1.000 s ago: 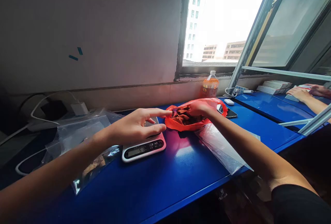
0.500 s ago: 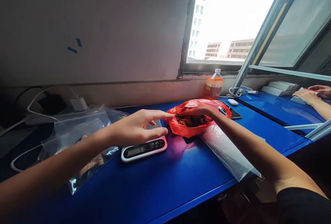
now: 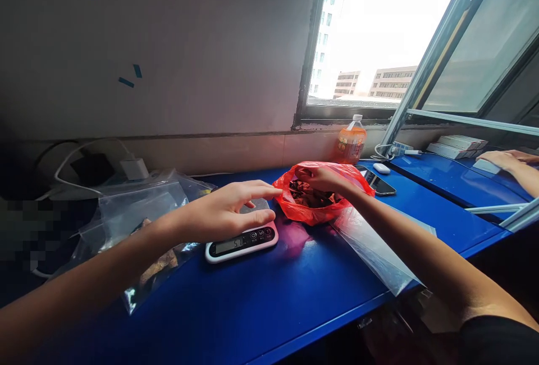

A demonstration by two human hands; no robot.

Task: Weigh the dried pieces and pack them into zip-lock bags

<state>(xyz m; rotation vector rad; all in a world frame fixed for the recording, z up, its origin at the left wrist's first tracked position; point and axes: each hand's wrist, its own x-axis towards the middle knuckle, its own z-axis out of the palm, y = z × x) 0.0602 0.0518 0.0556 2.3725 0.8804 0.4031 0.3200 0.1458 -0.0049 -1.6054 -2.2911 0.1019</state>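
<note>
My left hand (image 3: pixel 233 210) is held above a white kitchen scale (image 3: pixel 242 247), thumb and fingers apart and nothing between them. Its index fingertip meets the rim of a red plastic bag (image 3: pixel 311 216); whether it touches I cannot tell. The scale's display appears to read 5.7. Inside the bag's wide mouth lie dark brown, dry-looking pieces (image 3: pixel 314 196). My right hand (image 3: pixel 318 178) reaches into that mouth from the right, its fingers curled in near the far left rim. What they hold, if anything, is hidden.
Clear zip bags (image 3: pixel 138 202) with brown pieces lie left of the scale. A flat clear bag (image 3: pixel 379 252) lies right of the red bag. Behind are an orange drink bottle (image 3: pixel 352 140), a phone (image 3: pixel 379 181) and a white earphone case (image 3: pixel 381 168). Another person's hands (image 3: pixel 503 160) are at the far right.
My right hand has lifted slightly and its fingers have curled toward the bag's rim. The bag's mouth gapes wider. My left hand stays over the scale. The view has shifted slightly.
</note>
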